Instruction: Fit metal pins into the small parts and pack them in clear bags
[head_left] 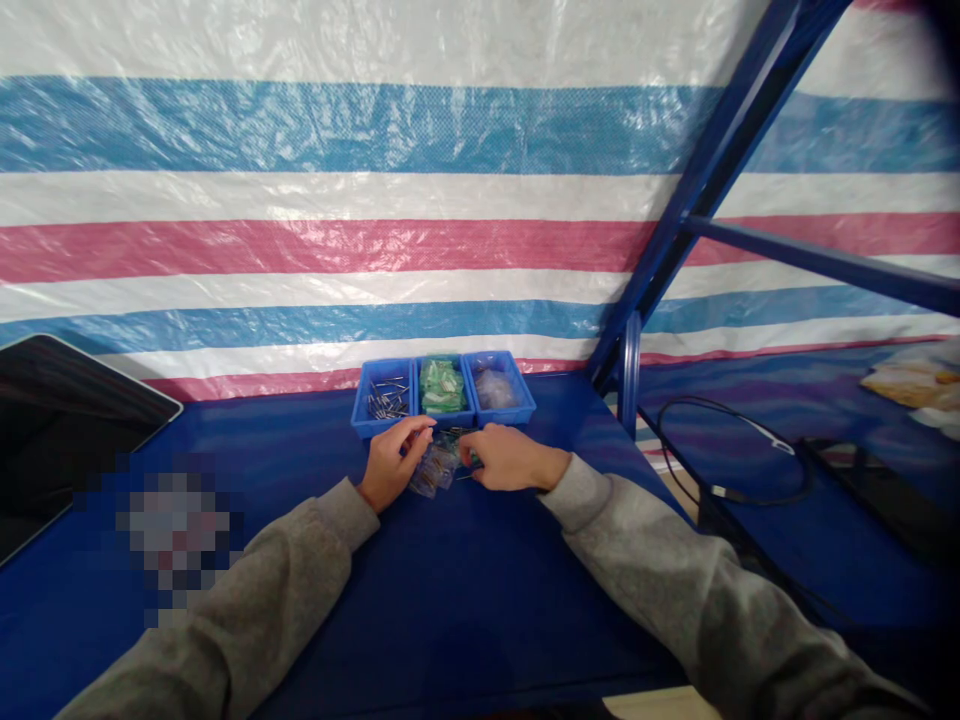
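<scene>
My left hand (393,461) is at the left edge of a small heap of clear plastic bags (435,468), its thumb and fingers curled towards each other. At the heap's right side is my right hand (504,457), fingers pinched together by a thin metal piece; what lies between the fingertips is too small to tell. Just behind my hands stand three blue bins side by side: the left bin (360,412) holds several metal pieces, the middle bin (448,418) green packets, and the right bin (527,407) clear plastic bags.
A dark screen with a pale frame (67,440) stands at the left of the blue table (450,600). A blurred-out patch is beside it. To the right are a blue metal frame (652,270), a coiled black cable (731,402) and a dark flat object (870,490).
</scene>
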